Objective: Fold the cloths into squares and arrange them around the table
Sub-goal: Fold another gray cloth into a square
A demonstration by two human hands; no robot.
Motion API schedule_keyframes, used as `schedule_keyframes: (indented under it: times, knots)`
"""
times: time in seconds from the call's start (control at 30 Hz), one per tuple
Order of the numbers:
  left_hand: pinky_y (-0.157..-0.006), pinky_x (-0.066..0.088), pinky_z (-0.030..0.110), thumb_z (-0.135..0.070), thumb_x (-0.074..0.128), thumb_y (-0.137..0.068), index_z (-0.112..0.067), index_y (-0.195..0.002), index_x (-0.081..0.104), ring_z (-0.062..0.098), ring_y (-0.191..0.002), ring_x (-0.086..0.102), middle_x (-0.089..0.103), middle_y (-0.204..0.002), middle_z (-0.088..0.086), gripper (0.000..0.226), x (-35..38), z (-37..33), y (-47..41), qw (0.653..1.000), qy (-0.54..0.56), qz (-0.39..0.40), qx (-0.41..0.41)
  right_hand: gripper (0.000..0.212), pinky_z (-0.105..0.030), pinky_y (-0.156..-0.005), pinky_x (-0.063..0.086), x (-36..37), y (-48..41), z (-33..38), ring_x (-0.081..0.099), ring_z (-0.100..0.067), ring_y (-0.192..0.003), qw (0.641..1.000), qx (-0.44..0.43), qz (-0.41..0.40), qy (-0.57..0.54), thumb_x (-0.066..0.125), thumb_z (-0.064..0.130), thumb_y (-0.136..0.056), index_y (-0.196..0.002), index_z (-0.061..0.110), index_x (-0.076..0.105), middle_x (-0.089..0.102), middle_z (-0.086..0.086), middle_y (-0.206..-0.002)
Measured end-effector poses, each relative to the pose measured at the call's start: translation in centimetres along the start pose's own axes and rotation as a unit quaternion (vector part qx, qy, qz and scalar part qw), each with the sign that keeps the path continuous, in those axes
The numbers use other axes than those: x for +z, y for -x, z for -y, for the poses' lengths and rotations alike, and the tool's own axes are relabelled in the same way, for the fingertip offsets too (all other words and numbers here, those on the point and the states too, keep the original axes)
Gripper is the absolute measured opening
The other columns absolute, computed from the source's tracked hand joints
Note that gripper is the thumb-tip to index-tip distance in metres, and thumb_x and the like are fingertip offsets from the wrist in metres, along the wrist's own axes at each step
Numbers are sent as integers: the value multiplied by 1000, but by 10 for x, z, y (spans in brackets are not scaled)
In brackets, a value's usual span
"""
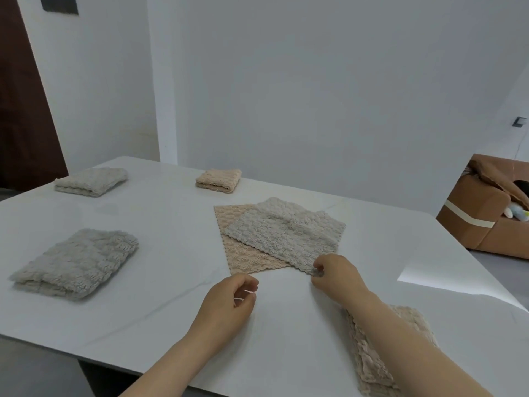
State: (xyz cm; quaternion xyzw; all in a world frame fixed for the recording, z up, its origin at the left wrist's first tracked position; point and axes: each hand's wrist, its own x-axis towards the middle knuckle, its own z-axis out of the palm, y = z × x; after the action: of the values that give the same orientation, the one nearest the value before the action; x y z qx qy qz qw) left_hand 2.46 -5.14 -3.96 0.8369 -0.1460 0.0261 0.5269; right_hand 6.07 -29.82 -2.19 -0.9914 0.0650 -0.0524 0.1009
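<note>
A stack of flat, unfolded cloths lies mid-table: a grey cloth (286,236) on top of a beige cloth (243,256), with another pale one showing behind. My right hand (335,275) pinches the near corner of the grey cloth. My left hand (229,305) hovers just left of it with fingers loosely curled, holding nothing. Folded squares sit around the white table (157,282): a grey one (77,262) at near left, a cream one (91,181) at far left, a beige one (219,180) at the back. Another beige folded cloth (380,353) lies under my right forearm.
The table's near edge runs under my forearms, and its right corner is beside a brown sofa (483,210). A white wall stands behind the table, with a dark door (25,110) at far left.
</note>
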Motion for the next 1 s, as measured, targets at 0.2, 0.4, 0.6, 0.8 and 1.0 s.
schedule_keyframes:
  times: [0.2,0.4,0.6,0.8,1.0]
  knots:
    - [-80,45,9,-13,57,-87,-30,-97,64,-9,-90,58,66,-96,-17,21,4,11,2,1000,-21,5,-5,16,-26,-66,37,4,-4,-1,53,-20,-85,1000,-7,-12,11,52,10,-78,-85,18,63,60,1,-88]
    - [-81,47,11,-14,57,-87,-30,-97,63,-9,-90,58,66,-96,-17,20,6,16,2,999,-35,6,-1,20,-29,-74,47,0,-9,-3,60,-19,-97,1000,3,-26,11,51,10,-81,-89,17,68,68,3,-96]
    - [-84,50,22,-19,59,-86,-31,-98,59,0,-92,59,62,-103,-14,17,6,4,-23,994,-92,38,46,16,-25,-68,39,-11,-6,0,58,-17,-96,997,-12,-72,15,52,16,-85,-92,20,66,66,6,-98]
    - [-92,42,28,-25,56,-89,-16,-120,55,16,-111,52,56,-122,-2,33,24,-32,-71,963,-235,62,117,16,-28,-71,43,-23,-3,4,59,-19,-94,994,-33,-101,1,51,16,-87,-93,17,66,67,2,-97]
    - [-86,46,35,-25,58,-86,-15,-117,54,22,-108,52,55,-119,2,33,48,-43,-102,939,-316,30,136,16,-30,-71,48,-39,2,4,60,-20,-82,989,-65,-126,-31,52,10,-84,-90,11,67,68,-1,-87]
